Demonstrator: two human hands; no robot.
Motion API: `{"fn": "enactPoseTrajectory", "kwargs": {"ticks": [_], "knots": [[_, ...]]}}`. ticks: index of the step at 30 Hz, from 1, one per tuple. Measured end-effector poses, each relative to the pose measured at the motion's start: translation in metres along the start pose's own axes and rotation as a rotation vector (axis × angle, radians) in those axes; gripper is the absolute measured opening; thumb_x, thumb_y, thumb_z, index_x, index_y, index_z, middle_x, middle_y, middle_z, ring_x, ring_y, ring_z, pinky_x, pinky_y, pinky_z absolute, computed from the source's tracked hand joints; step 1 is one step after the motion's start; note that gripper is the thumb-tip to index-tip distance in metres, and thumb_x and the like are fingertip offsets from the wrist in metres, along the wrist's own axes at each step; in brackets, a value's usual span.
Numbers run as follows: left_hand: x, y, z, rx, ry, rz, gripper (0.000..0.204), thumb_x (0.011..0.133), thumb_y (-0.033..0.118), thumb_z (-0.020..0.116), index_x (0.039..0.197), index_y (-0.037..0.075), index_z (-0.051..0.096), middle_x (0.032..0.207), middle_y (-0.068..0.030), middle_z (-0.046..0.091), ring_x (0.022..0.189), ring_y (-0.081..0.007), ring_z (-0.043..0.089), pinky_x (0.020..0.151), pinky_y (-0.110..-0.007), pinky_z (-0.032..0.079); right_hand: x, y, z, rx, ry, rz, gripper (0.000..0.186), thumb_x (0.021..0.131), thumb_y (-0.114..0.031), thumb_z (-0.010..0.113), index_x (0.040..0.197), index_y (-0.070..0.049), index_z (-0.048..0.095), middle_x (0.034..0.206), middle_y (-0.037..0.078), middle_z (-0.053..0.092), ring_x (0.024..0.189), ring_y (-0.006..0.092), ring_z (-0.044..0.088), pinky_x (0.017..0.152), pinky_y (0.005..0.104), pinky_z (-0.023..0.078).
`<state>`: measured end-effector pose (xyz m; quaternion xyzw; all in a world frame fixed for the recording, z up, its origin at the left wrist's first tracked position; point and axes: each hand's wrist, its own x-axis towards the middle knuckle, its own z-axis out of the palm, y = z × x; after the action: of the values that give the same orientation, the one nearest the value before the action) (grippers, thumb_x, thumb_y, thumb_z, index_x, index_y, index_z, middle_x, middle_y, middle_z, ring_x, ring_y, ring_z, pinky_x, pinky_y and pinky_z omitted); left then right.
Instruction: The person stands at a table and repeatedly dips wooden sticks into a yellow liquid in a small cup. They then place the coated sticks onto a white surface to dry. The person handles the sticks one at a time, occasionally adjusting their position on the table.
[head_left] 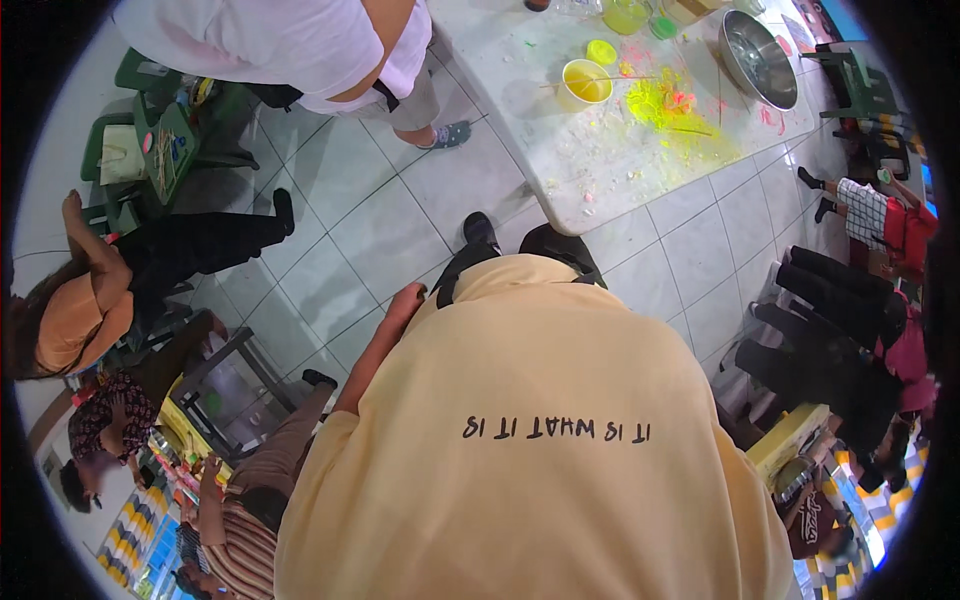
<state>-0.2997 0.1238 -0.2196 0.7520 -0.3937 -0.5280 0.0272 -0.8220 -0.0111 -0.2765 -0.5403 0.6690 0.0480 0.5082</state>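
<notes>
The person stands by the corner of a white worktop [500, 70], which fills the upper right of the frame. Their tan shirt [560, 350] takes up the lower middle, and a dark shoe [479, 229] peeks out past the top of it.

The left hand [408, 298] hangs low, a little left of the middle, next to the shirt. I cannot tell how far open it is, or if it has hold of the dark bit beside it. The right hand is out of sight, so I cannot tell about it.

I think this is a standing-by step, because the hand I can see is well apart from the things on the worktop. Using the cup would call for a hand to come up and reach over that corner.

The yellow cup [573, 99] is near the top, right of the middle, just beside bright yellow and pink smears [652, 104]. It looks upright, so its long axis goes up and down, with its open top facing up. A thin stick [628, 78] crosses its rim. The stick runs nearly side to side, and its right end points over the smears. A yellow lid [601, 52] sits just beside the cup, and a big metal bowl [757, 62] is farther right.
</notes>
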Motion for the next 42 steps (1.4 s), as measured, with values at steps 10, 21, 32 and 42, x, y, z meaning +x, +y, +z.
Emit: {"fn": "enactPoseTrajectory", "kwargs": {"ticks": [10, 21, 32, 42], "knots": [[-0.049, -0.071, 0.047, -0.114, -0.074, -0.272, 0.041, 0.087, 0.034, 0.054, 0.114, 0.004, 0.062, 0.11, -0.0194, 0.066, 0.101, -0.0323, 0.063, 0.087, -0.038, 0.048, 0.025, 0.024, -0.013, -0.002, -0.07, -0.023, 0.027, 0.086, -0.024, 0.064, 0.101, -0.002, 0.066, 0.095, 0.018, 0.07, 0.089, 0.0293, 0.068, 0.078, 0.0384, 0.052], [-0.143, 0.036, 0.058, -0.26, 0.027, -0.495, 0.045, 0.087, 0.038, 0.054, 0.114, 0.003, 0.062, 0.109, -0.0185, 0.066, 0.099, -0.0312, 0.063, 0.086, -0.038, 0.048, 0.025, 0.019, -0.07, 0.021, -0.167, 0.007, 0.027, 0.088, -0.024, 0.062, 0.103, -0.002, 0.066, 0.096, 0.019, 0.069, 0.092, 0.0327, 0.066, 0.081, 0.0392, 0.052], [-0.191, 0.096, 0.087, -0.373, 0.037, -0.609, 0.049, 0.088, 0.042, 0.054, 0.115, 0.002, 0.061, 0.109, -0.0176, 0.066, 0.098, -0.03, 0.063, 0.086, -0.039, 0.048, 0.015, 0.001, -0.12, -0.02, -0.199, 0.08, 0.021, 0.087, -0.018, 0.062, 0.101, -0.003, 0.066, 0.093, 0.018, 0.069, 0.087, 0.0284, 0.067, 0.079, 0.0365, 0.051], [-0.154, 0.16, 0.084, -0.493, 0.068, -0.503, 0.053, 0.088, 0.046, 0.054, 0.115, 0.001, 0.061, 0.108, -0.0168, 0.067, 0.096, -0.029, 0.063, 0.085, -0.039, 0.048, 0.029, 0.016, -0.116, -0.083, -0.225, 0.014, 0.023, 0.087, -0.021, 0.061, 0.1, -0.003, 0.066, 0.095, 0.018, 0.069, 0.089, 0.034, 0.066, 0.079, 0.04, 0.05]]}}
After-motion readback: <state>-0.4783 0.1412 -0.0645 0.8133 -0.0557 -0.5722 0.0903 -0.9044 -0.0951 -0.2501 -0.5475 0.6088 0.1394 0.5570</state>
